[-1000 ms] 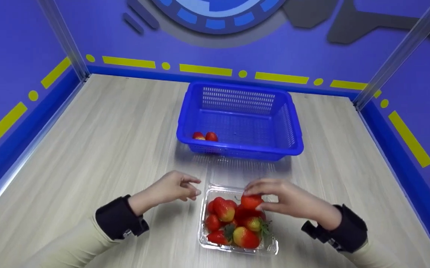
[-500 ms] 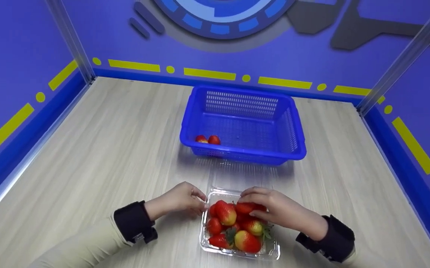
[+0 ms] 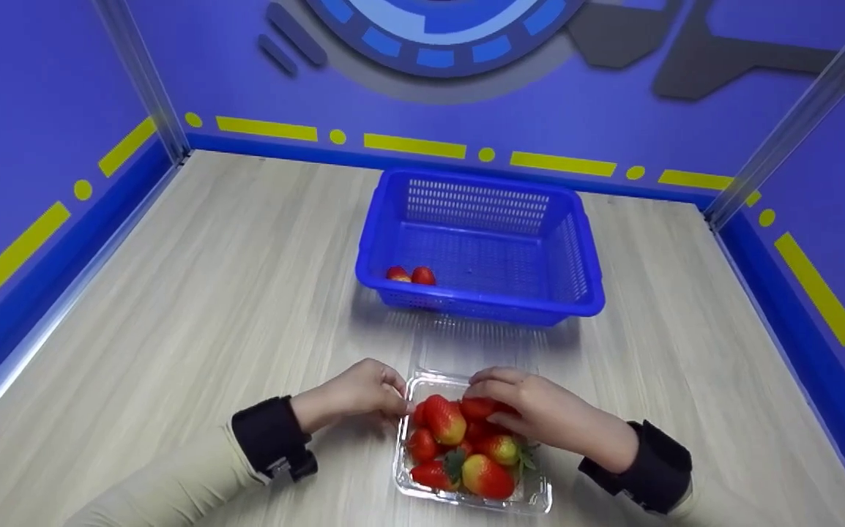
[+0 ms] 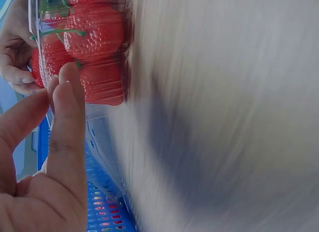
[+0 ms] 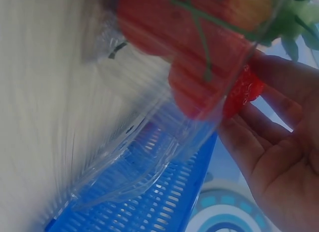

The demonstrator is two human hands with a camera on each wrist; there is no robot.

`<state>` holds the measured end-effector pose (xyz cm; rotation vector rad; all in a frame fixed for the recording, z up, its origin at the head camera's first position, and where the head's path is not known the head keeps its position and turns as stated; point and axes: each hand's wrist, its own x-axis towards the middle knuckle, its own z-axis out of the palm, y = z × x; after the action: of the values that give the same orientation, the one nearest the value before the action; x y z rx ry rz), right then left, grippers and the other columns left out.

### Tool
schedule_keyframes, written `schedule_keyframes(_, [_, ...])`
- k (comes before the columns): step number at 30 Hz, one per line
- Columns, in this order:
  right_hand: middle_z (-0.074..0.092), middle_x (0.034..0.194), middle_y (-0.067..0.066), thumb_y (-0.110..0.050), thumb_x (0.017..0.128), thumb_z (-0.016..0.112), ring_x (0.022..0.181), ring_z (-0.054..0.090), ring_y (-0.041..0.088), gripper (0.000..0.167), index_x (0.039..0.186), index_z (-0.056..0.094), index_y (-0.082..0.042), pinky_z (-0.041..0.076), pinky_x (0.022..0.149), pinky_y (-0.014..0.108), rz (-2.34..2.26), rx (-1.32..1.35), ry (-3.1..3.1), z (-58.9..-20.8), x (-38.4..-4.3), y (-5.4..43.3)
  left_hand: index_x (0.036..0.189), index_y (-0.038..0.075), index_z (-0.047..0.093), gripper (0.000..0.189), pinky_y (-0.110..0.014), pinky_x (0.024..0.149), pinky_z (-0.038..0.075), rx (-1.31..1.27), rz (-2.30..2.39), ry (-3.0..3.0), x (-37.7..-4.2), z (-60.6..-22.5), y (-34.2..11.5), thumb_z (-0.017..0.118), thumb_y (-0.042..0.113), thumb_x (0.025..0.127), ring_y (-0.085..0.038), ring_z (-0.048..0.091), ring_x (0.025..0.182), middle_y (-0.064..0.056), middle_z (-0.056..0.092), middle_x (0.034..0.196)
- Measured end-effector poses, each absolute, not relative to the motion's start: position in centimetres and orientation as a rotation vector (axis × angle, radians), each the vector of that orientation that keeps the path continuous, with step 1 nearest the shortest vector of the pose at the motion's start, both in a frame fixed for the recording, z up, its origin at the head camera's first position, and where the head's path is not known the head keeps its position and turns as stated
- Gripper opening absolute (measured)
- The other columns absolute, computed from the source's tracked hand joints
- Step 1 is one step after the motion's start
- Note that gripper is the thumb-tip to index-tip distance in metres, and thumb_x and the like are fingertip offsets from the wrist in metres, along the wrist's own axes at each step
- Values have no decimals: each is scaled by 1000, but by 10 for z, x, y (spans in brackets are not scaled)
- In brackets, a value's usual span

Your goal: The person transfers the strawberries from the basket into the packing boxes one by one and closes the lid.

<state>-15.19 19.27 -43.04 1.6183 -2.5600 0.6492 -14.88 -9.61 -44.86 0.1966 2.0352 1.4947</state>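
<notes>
A clear plastic clamshell [image 3: 536, 490] full of strawberries stands at the near middle of the table, its lid folded back toward the basket. My left hand [image 3: 364, 391] pinches the left rim of the clamshell between thumb and fingers; the left wrist view shows the fingertips [image 4: 65, 95] right at that rim. Over the far right corner, my right hand [image 3: 540, 406] holds a red strawberry [image 5: 244, 92], its fingers curled around it among the others. A strawberry with a yellowish tip [image 3: 487, 476] lies at the near side, next to green leaves.
Behind the clamshell stands a blue perforated basket [image 3: 481, 300], with two strawberries [image 3: 422, 276] showing in its near left corner. Blue panels [image 3: 408, 110] enclose the wooden table [image 3: 247, 256] at the back and both sides.
My left hand has moved right, from beside the clamshell to its rim. My right hand has lowered with its strawberry, now deeper among the others. The head view has shifted slightly.
</notes>
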Motion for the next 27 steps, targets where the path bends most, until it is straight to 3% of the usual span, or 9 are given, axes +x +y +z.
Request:
schedule_keyframes(9, [70,119,11,-4,84,81,109,70,26,37,119,68,-9,62,94,41,590,1597,-2591,-429,-150,193,95,-4,68,13,-25,60,59,234,1447,2077,-150,-447,-96,73,4,86,-7,63,59,-4,72,73])
schedule_keyframes(14, [69,123,12,-7,85,80,110,71,28,40,123,66,-8,62,94,41,570,1572,-2652,-423,-148,195,98,-2,69,17,-23,58,56,269,1387,2166,-147,-443,-100,74,12,90,-8,63,63,-12,73,80])
schedule_keyframes(18, [69,124,14,-8,84,82,110,71,29,43,124,66,-7,62,94,42,552,1560,-2651,-414,-147,197,97,-1,72,19,-21,61,50,315,1344,2277,-145,-436,-106,74,16,91,-11,64,70,-12,74,82])
schedule_keyframes(22, [70,123,14,-11,82,84,111,70,28,43,123,68,-7,62,93,42,562,1586,-2603,-402,-149,201,100,-2,73,21,-22,68,48,363,1324,2342,-145,-423,-114,73,17,91,-11,64,77,-11,75,87])
schedule_keyframes(27, [70,123,12,-16,86,81,110,69,28,42,124,68,-6,62,92,43,581,1611,-2573,-380,-161,205,119,-5,69,32,-32,88,61,494,1312,2393,-152,-392,-125,69,17,96,-25,72,99,-19,75,110])
